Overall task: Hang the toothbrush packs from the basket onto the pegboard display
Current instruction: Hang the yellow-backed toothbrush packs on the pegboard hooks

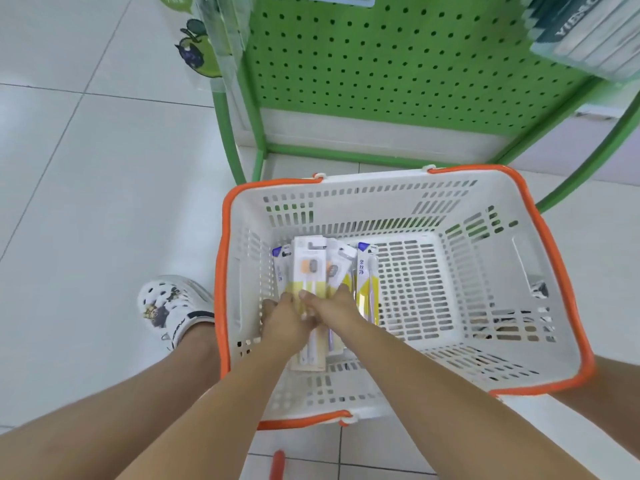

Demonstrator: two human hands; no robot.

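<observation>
A white plastic basket with an orange rim stands on the floor in front of me. Several toothbrush packs, white and yellow, lie stacked at its left side. My left hand and my right hand are both down in the basket, side by side, fingers curled around the lower part of the topmost packs. One more yellow pack lies just right of my right hand. The green pegboard rises right behind the basket.
Boxed goods hang at the pegboard's upper right and clear packs at its left side. The stand's green frame leg curves past the basket's far right corner. My foot in a white clog is left of the basket.
</observation>
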